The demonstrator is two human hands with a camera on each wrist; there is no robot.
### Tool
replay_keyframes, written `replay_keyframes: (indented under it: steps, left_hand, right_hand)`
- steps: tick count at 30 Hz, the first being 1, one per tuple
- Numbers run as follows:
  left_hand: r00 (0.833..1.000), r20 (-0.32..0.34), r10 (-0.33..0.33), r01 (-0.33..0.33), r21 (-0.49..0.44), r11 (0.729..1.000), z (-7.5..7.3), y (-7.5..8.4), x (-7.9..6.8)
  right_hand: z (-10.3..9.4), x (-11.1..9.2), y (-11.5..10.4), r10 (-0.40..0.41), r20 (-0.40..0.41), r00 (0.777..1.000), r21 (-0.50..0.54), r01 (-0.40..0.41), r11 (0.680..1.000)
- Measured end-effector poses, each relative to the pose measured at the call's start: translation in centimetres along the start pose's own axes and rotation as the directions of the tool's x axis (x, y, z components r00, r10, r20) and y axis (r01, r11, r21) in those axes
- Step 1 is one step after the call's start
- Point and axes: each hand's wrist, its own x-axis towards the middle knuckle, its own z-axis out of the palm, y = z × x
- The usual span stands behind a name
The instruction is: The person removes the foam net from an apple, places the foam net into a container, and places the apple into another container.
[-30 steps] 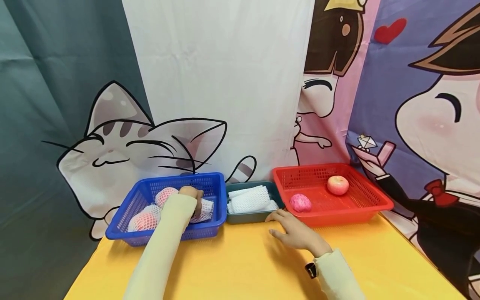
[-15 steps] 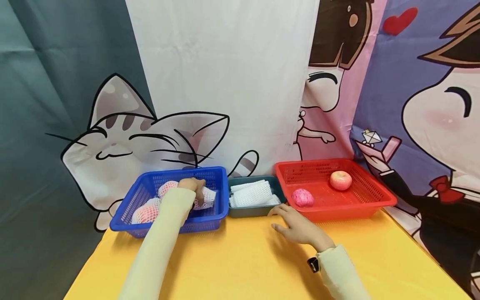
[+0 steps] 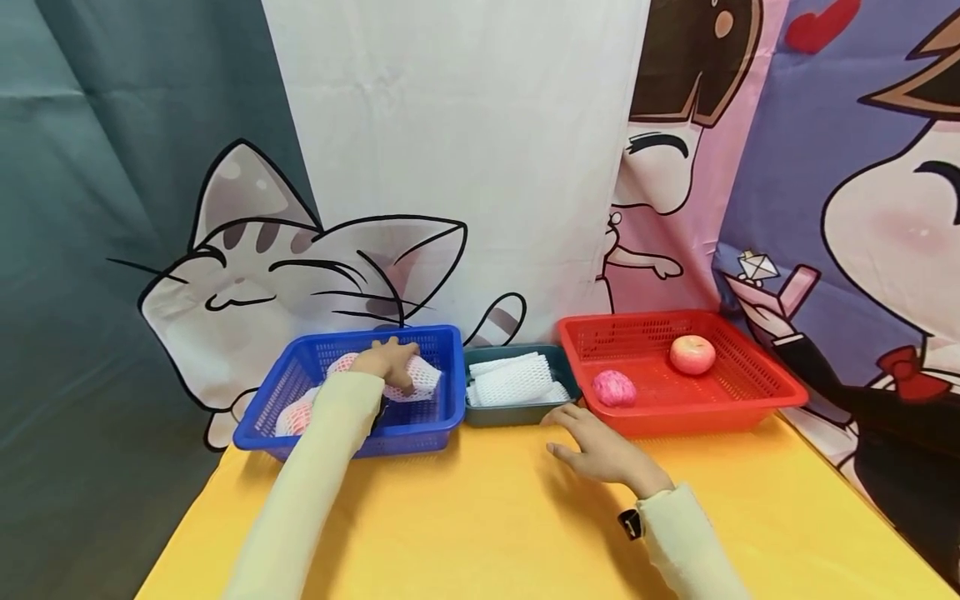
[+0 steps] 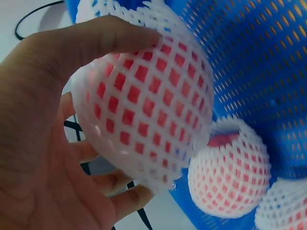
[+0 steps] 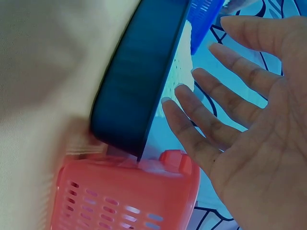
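My left hand (image 3: 385, 365) is inside the blue basket (image 3: 420, 439), holding a red fruit in a white foam net (image 4: 144, 100). In the left wrist view the thumb lies across the top of the net, and the other fingers pass behind the fruit, their tips hidden. Beside it lie another netted fruit (image 4: 230, 177) and a partly seen third one (image 4: 285, 206). My right hand (image 3: 603, 448) hovers above the yellow table in front of the green tray (image 3: 517, 416), fingers apart and holding nothing. White foam nets (image 3: 513, 379) lie in that tray.
Right of the tray stands a red basket (image 3: 705, 421) with a red apple (image 3: 692, 355) and a round mottled pink thing (image 3: 614, 388). The yellow table (image 3: 465, 517) ends at a printed curtain (image 3: 480, 167) behind the containers.
My left hand has shifted slightly up within the blue basket with the netted fruit, and its fingers look more spread. The right hand barely moves. The head view has tilted down and left.
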Motion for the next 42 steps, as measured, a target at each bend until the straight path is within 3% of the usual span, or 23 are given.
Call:
replay_keyframes:
  steps: [4,10,14,19,42]
  left_hand:
    - [0.998,-0.050,0.025,-0.027,-0.043,0.999,-0.2,-0.1,0.0]
    - [0.996,-0.084,0.004,-0.012,-0.102,0.995,-0.5,-0.2,-0.5]
    - [0.994,-0.112,0.012,-0.023,-0.101,0.995,-0.5,-0.3,-1.0]
    - [0.985,-0.166,0.055,-0.072,-0.093,0.993,-0.3,-0.1,-1.5]
    - [0.945,-0.316,0.088,-0.159,-0.207,0.965,0.5,1.8,-5.2]
  right_hand:
    - [-0.1,0.2,0.0,0.002,-0.002,1.000,-0.007,-0.002,1.000]
    - [-0.4,0.3,0.1,-0.003,-0.016,1.000,-0.012,0.003,1.000]
    - [-0.4,0.4,0.0,-0.010,-0.016,1.000,-0.007,0.010,1.000]
    - [-0.5,0.4,0.0,-0.007,-0.018,1.000,0.003,0.007,1.000]
    - [0.2,0.3,-0.4,-0.013,-0.025,1.000,0.003,0.013,1.000]
